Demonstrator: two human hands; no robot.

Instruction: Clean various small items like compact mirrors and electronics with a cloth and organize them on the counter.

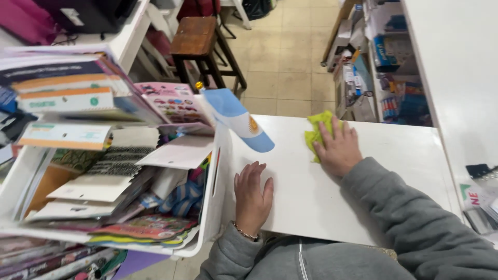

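My right hand (338, 149) presses flat on a yellow-green cloth (317, 130) lying on a white tabletop (394, 155), near its far edge. My left hand (252, 196) rests palm down on the same tabletop, fingers together, beside the white bin to its left; it holds nothing. Both arms wear grey sleeves, and a thin bracelet sits on the left wrist.
A white bin (213, 207) full of booklets and paper packs stands at the left. A small light-blue and white flag (239, 120) leans out of it over the table. A wooden stool (196, 39) stands on the tiled floor beyond. Stocked shelves (384, 67) line the right.
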